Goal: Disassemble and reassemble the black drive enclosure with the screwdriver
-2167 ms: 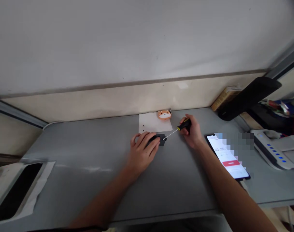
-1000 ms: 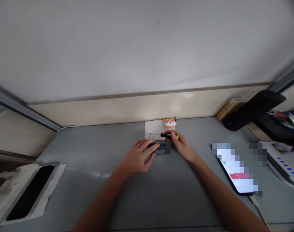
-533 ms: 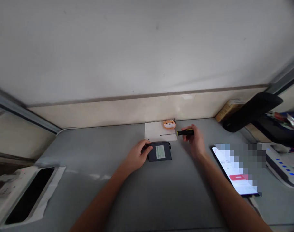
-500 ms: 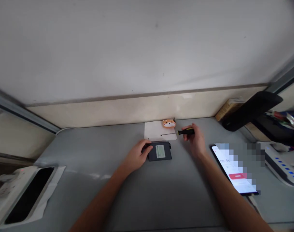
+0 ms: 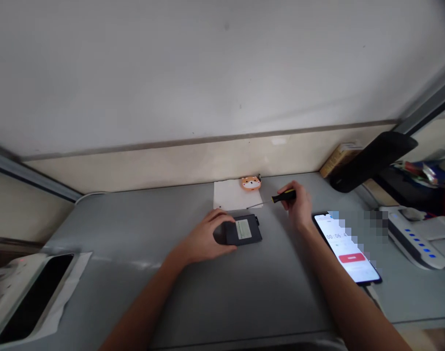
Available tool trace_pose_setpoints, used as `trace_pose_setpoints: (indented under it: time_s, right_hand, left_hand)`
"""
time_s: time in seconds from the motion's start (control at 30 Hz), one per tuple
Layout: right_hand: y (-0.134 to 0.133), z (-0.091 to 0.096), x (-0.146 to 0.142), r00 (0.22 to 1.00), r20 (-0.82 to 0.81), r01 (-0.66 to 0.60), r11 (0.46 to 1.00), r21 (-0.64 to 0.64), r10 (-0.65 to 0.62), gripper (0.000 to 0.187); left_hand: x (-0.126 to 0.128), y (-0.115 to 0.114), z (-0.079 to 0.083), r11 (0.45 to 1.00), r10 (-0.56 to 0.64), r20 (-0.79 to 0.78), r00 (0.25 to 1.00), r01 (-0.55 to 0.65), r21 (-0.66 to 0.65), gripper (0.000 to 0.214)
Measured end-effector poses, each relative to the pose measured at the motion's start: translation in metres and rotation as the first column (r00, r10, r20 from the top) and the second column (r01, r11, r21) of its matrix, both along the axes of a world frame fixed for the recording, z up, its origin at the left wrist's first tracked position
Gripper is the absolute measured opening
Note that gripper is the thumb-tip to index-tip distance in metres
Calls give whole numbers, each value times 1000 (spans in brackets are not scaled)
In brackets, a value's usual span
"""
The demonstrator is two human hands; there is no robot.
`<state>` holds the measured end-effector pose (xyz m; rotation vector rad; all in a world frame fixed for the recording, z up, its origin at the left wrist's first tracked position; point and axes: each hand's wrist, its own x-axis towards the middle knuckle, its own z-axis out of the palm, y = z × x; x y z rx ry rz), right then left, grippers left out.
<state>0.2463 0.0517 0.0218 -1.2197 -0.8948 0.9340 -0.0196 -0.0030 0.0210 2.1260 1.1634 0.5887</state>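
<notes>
A flat dark rectangular device [image 5: 253,229] with a pale label lies on the grey table. My left hand [image 5: 209,236] spans its left end, fingers at the far edge and thumb at the near edge. In my right hand [image 5: 299,204] is a screwdriver [image 5: 284,196] with a black and yellow handle, its thin shaft pointing left. The shaft's tip is over the near edge of a white paper [image 5: 229,194], just beyond the device. An orange and white animal-face case [image 5: 251,183] rests on that paper's far right part.
On the right a lit phone [image 5: 350,253] shows a timer, with a white power strip [image 5: 415,241] beyond it. A black cylindrical object [image 5: 372,163] leans by a book [image 5: 339,158] at the back right. Another dark-screened phone [image 5: 35,297] lies at the left.
My left hand has widened its grip, thumb now at the device's near edge, and the device has turned slightly. The screwdriver's tip has dipped toward the paper's near edge. The view has shifted a little.
</notes>
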Motion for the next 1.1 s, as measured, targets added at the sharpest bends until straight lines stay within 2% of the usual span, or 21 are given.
trace_pose_setpoints:
  time_s: [0.1,0.23,0.43,0.57,0.7,0.77,0.93,1.1]
  right_hand:
    - [-1,3,1,999,-42,3,1000,4,-3,44]
    - [-6,14,-3,996,-81,-32,997,71,38,40]
    - [-17,25,-12,973,-81,-208,971,120,218,31]
    - [-23,22,-20,947,-40,-315,944,101,320,29]
    - [-24,17,-26,934,-8,-356,931,78,358,31]
    - [-24,14,-28,933,-2,-359,931,68,360,32]
    - [-23,11,-30,936,-28,-349,937,29,350,32]
    - [-21,9,-31,932,-28,-361,932,-9,361,35]
  left_hand:
    - [0,1,-3,998,8,53,999,-11,67,37]
    - [0,4,-7,995,41,71,997,-47,86,17]
    - [5,7,-19,974,145,132,980,-165,152,36]
    - [7,7,-26,964,174,168,970,-203,172,36]
    - [2,7,-28,927,196,248,949,-262,268,35]
    - [-1,6,-26,909,174,245,954,-252,333,32]
    - [-4,3,-18,865,53,135,989,-113,489,27]
    - [-2,4,-18,839,20,92,996,-67,540,30]
